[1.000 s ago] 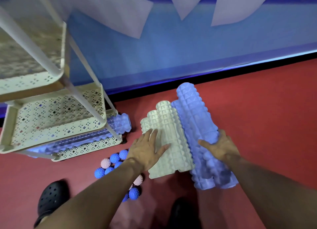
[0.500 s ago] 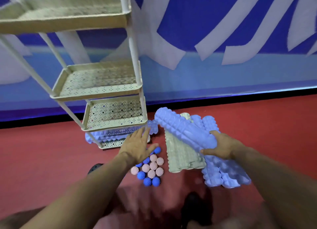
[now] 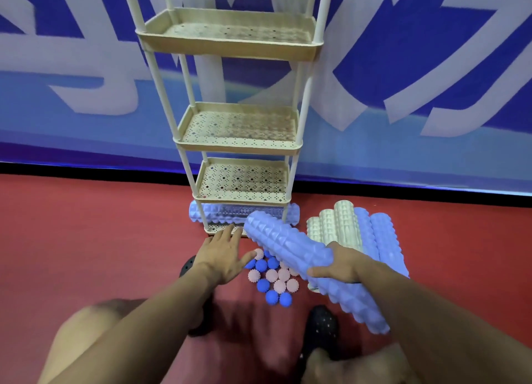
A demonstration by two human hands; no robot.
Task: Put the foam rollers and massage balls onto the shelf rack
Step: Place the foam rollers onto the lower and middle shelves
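the right hand grips a blue foam roller mid-body while the left hand hangs flat-fingered, so she should probably level it, then slide it lengthwise onto a free tier of the shelf rack.

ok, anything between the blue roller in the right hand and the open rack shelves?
Nothing visible. The right hand holds the blue roller in front of the shelf rack; the three upper shelves show nothing on them. The bottom shelf already holds another blue roller. The left hand is beside it, open.
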